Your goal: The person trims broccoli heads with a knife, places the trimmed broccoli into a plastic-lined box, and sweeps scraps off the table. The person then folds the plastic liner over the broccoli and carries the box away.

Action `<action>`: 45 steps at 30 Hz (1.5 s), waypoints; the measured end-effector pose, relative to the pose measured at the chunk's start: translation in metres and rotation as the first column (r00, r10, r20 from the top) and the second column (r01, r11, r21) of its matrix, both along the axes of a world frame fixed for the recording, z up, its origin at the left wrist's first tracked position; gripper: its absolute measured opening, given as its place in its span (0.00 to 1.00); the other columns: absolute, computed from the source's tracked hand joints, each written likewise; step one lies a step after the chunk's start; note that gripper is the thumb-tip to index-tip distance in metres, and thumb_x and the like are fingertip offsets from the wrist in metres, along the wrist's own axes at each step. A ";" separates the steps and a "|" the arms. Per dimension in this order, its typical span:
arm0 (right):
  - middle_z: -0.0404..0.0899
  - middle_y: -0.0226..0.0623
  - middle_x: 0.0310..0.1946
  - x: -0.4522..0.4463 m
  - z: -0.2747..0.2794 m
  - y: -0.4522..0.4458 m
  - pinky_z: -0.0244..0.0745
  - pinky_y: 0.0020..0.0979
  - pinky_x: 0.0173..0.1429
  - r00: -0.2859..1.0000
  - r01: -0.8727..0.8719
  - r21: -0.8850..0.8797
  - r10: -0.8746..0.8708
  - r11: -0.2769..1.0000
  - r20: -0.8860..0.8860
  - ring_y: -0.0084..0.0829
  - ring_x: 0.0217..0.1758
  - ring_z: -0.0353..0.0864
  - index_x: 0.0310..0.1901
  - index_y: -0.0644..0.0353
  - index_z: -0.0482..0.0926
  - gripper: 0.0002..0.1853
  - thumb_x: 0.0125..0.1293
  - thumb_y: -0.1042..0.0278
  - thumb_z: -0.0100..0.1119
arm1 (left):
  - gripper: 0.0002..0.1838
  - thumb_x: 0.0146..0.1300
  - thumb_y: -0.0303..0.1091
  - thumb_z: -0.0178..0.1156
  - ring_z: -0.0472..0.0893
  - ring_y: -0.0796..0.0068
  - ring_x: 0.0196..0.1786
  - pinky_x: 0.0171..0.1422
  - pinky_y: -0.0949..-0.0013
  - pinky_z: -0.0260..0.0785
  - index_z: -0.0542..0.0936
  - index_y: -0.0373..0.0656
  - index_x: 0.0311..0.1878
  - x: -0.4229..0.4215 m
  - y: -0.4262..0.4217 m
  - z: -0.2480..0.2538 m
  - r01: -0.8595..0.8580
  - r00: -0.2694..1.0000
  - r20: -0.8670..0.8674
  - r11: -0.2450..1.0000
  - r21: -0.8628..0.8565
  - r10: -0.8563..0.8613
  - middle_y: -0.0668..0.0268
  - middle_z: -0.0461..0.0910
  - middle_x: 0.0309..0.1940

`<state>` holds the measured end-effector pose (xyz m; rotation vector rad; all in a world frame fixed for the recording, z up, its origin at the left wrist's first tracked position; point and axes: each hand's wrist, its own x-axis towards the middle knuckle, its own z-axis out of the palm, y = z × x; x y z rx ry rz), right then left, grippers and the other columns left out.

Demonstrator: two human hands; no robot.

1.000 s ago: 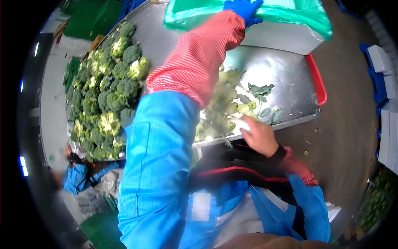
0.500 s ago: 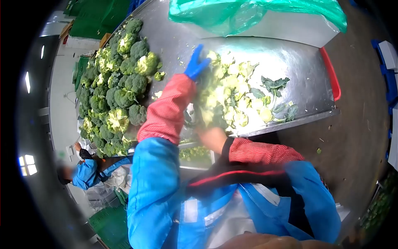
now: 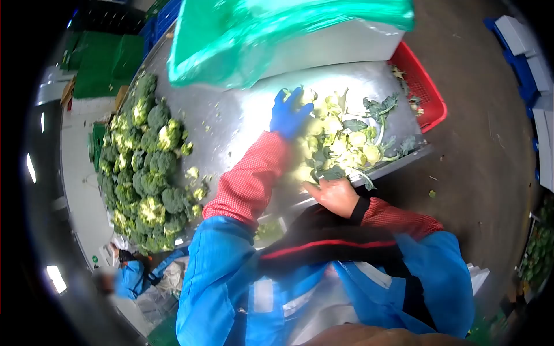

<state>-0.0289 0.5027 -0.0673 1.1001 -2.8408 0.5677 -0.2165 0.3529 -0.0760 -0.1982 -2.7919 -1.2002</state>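
Observation:
My left hand (image 3: 290, 113), in a blue glove, has its fingers spread at the far left side of a heap of pale green broccoli trimmings and leaves (image 3: 346, 138). My right hand (image 3: 337, 196), bare, lies at the heap's near edge, beside a dark leaf (image 3: 332, 173). Its thumb points left and the other fingers are partly hidden by the trimmings; it looks open. The heap rests on a metal table (image 3: 202, 109). To the left is a large pile of broccoli heads (image 3: 153, 164).
A white box (image 3: 340, 49) draped with green plastic film (image 3: 231, 43) stands on the far side of the table. At the right end is a red crate (image 3: 427, 98) with some leaves inside. Another person (image 3: 131, 278) in blue is at the lower left.
The trimmings now sit closer to the red crate, more of which shows. My left hand has moved against the heap with fingers spread. My right hand has moved right along the near edge.

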 end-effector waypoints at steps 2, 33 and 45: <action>0.75 0.29 0.23 -0.014 0.011 0.039 0.68 0.30 0.23 0.999 0.009 0.002 -0.009 1.000 -0.046 0.27 0.21 0.78 0.59 0.49 0.74 0.24 0.57 0.65 0.54 | 0.31 0.60 0.53 0.64 0.72 0.49 0.64 0.68 0.56 0.67 0.72 0.58 0.66 -0.011 0.035 0.013 0.010 0.973 0.232 1.000 -0.027 -0.003 0.47 0.64 0.68; 0.83 0.42 0.42 -0.101 -0.006 0.283 0.77 0.40 0.43 0.821 0.571 -0.122 -0.563 0.812 0.100 0.45 0.41 0.82 0.59 0.49 0.75 0.20 0.65 0.64 0.58 | 0.19 0.63 0.33 0.61 0.77 0.51 0.52 0.59 0.57 0.69 0.74 0.41 0.57 0.063 0.066 0.062 0.328 0.935 -0.172 0.940 0.094 -0.309 0.52 0.75 0.53; 0.82 0.47 0.47 -0.094 0.035 0.102 0.77 0.39 0.47 0.942 0.300 -0.089 -0.280 0.950 0.186 0.48 0.45 0.83 0.61 0.58 0.72 0.20 0.69 0.66 0.54 | 0.41 0.50 0.49 0.70 0.67 0.44 0.66 0.71 0.51 0.60 0.68 0.49 0.69 0.196 -0.250 0.029 -0.690 0.629 -0.222 0.404 -0.600 0.745 0.41 0.67 0.63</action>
